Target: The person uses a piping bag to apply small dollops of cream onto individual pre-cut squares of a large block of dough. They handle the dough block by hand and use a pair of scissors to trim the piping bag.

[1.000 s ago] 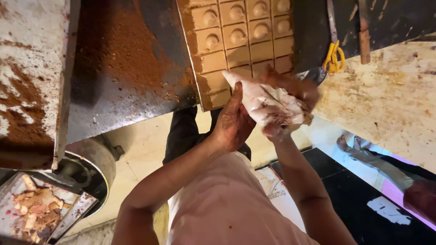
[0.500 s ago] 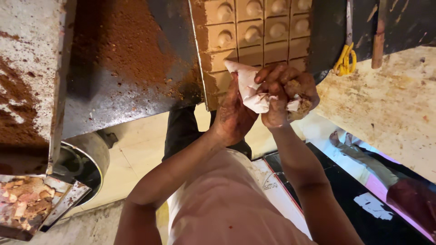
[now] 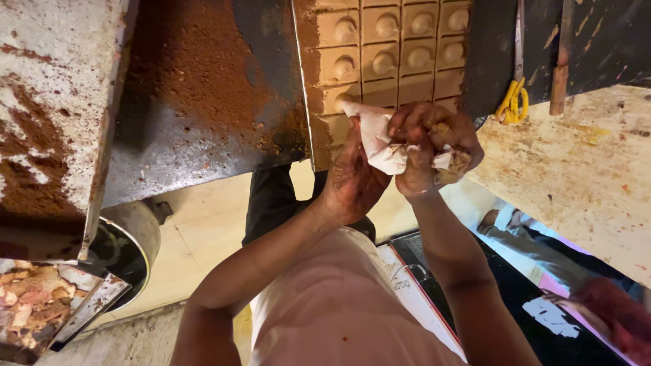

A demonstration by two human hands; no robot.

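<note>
Room: pale tiled floor (image 3: 203,230) below, and a dark metal counter (image 3: 203,135) dusted with reddish-brown powder.
Mould tray: one tan tray (image 3: 390,47) of square cells with round bumps, about a dozen cells showing, lying at the counter's edge.
Scissors: one pair, yellow-handled (image 3: 512,102), lying just right of the tray.
Cloth: one crumpled white cloth (image 3: 380,139), held between both hands, right below the tray's near edge.
Left hand: left hand (image 3: 356,179) cups the cloth from underneath, its grip curled round it.
Right hand: right hand (image 3: 434,146) is fisted tight, its grip clenched on the cloth's other end, fingers powder-stained.
</note>
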